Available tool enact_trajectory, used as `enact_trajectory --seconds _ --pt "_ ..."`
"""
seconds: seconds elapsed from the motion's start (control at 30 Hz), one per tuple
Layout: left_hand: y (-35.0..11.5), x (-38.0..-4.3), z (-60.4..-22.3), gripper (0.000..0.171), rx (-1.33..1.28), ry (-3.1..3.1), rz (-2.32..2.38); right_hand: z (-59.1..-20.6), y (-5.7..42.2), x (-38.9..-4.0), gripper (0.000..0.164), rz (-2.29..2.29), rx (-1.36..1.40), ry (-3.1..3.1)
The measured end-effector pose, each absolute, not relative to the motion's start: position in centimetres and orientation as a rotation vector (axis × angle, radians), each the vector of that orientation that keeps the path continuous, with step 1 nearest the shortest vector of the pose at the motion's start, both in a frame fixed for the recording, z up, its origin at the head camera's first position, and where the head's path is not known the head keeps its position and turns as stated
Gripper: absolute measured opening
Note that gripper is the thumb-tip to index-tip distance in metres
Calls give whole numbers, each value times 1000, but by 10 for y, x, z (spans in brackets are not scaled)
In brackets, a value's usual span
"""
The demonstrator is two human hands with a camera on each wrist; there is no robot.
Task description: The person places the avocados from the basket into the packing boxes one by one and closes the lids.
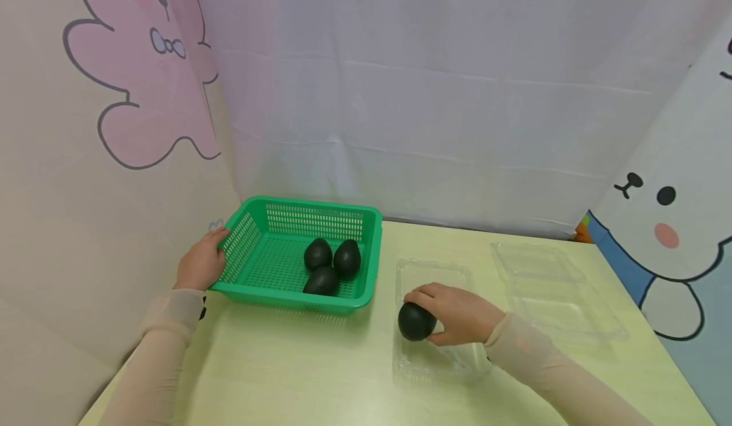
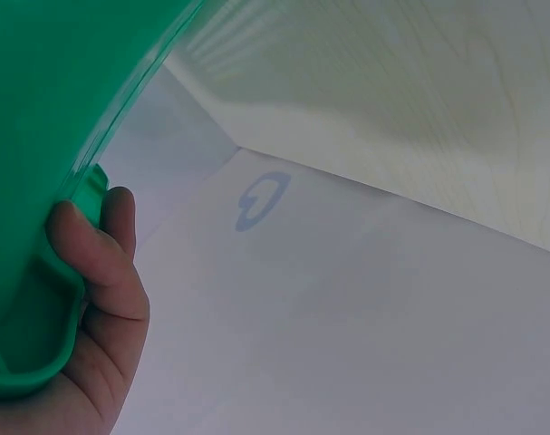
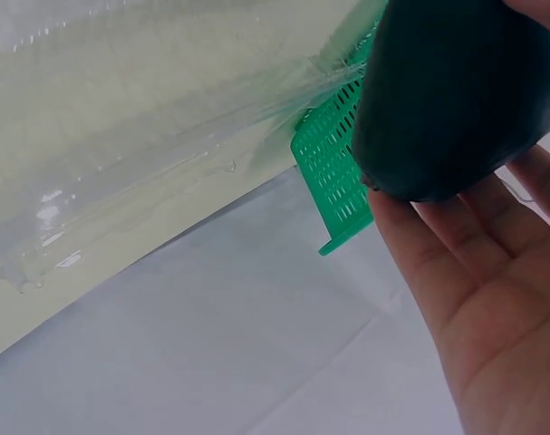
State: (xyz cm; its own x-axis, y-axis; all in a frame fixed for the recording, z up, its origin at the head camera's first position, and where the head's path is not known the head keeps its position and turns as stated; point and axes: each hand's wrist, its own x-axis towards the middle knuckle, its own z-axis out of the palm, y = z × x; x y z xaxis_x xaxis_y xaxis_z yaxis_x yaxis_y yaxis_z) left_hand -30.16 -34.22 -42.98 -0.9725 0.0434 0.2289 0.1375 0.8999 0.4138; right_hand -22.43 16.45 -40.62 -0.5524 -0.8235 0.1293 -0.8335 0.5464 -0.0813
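My left hand (image 1: 200, 262) grips the left rim of a green plastic basket (image 1: 274, 294), thumb and fingers curled round its edge in the left wrist view. Inside the basket, toward its right side, three dark avocados (image 1: 347, 258) lie close together. My right hand (image 1: 462, 315) holds another dark avocado (image 1: 416, 322) between thumb and fingers. It is above a clear plastic tray (image 1: 426, 356), which stands right of the basket and is partly covered by the hand. In the right wrist view the avocado (image 3: 451, 100) rests against the fingertips.
Farther right on the pale wooden table (image 1: 274, 369) lies another clear plastic container (image 1: 549, 308), spread open. A white curtain (image 1: 429, 108) hangs behind the table's back edge. Printed cloth with a pink cartoon bear (image 1: 154, 89) stands along the left side.
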Motion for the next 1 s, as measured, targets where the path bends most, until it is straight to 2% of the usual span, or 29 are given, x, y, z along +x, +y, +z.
enact_trajectory --seconds 1.0 --pt "-342 -302 -429 50 -139 -2847 -635 -428 162 -219 63 88 1500 -2819"
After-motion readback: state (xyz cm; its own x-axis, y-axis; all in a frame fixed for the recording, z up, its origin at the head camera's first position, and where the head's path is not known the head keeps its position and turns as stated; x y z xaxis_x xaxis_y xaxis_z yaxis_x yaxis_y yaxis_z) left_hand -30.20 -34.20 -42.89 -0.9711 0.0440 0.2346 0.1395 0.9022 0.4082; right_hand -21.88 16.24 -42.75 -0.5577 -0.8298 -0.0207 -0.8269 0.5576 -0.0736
